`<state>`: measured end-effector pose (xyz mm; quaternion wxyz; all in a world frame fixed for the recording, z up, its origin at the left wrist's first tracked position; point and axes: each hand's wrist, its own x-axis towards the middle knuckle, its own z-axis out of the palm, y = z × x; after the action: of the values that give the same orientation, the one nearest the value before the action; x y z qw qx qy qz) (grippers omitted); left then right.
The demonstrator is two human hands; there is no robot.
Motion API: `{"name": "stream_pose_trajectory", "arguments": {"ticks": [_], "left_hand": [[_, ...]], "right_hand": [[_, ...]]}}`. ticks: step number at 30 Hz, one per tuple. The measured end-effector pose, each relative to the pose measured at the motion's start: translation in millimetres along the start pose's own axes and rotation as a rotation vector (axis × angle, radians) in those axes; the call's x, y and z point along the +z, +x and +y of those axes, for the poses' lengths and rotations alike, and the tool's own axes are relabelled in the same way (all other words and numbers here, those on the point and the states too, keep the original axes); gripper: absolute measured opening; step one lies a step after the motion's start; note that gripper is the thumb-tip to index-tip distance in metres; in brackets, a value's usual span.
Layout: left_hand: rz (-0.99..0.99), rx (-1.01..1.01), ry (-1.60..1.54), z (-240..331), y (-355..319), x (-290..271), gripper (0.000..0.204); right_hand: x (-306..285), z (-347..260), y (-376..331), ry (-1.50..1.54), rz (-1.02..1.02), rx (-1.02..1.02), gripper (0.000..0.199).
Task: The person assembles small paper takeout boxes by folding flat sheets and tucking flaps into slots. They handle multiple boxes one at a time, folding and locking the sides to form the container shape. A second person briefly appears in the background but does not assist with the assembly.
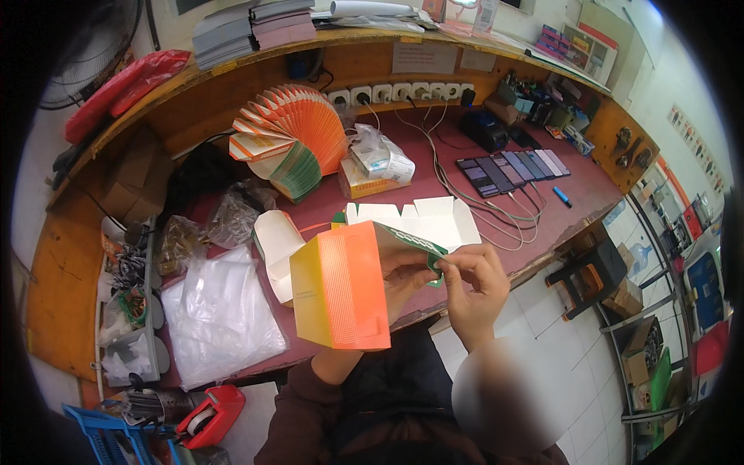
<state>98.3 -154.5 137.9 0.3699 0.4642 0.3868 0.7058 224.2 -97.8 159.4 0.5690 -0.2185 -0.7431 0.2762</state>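
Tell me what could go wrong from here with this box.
1. The right hand pinches the green flap at its end, so a hard pull might crease or tear it.
2. The orange-and-yellow box is held up near the front edge of the table; if the left hand, partly hidden behind it, lost its hold, it could drop.
3. The open white carton lies just beyond the hands and might get knocked.

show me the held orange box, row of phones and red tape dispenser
Held orange box [339, 293]: head view, orange band on its side.
Row of phones [510, 168]: head view, a phone near the middle.
Red tape dispenser [227, 404]: head view, its red body.
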Motion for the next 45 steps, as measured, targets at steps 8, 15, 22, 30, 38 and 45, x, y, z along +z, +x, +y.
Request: {"name": "stream_pose_trajectory", "arguments": {"ticks": [8, 15, 22, 30, 38, 45], "left_hand": [[0.138, 0.033, -0.303, -13, 0, -5, 0.034], [0.038, -0.049, -0.891, -14, -2, -23, 0.03], [-0.014, -0.121, -1.201, 1, 4, -22, 0.038], [0.368, 0.267, -0.002, -19, 0, 6, 0.017], [0.379, 0.645, 0.549, -30, -14, 3, 0.013], [0.434, 0.7, 0.659, -19, -22, 2, 0.012]], "right_hand": [[-3, -3, -2, -0.251, -0.292, -0.189, 0.042], [5, 22, -1, -0.488, -0.302, -0.32, 0.058], [-10, 36, 9, -0.264, 0.025, -0.303, 0.035], [5, 19, -2, -0.014, 0.066, -0.119, 0.014], [21, 13, -15, 0.371, 0.06, 0.205, 0.009], [12, 12, -8, 0.277, -0.07, 0.129, 0.005]]}}
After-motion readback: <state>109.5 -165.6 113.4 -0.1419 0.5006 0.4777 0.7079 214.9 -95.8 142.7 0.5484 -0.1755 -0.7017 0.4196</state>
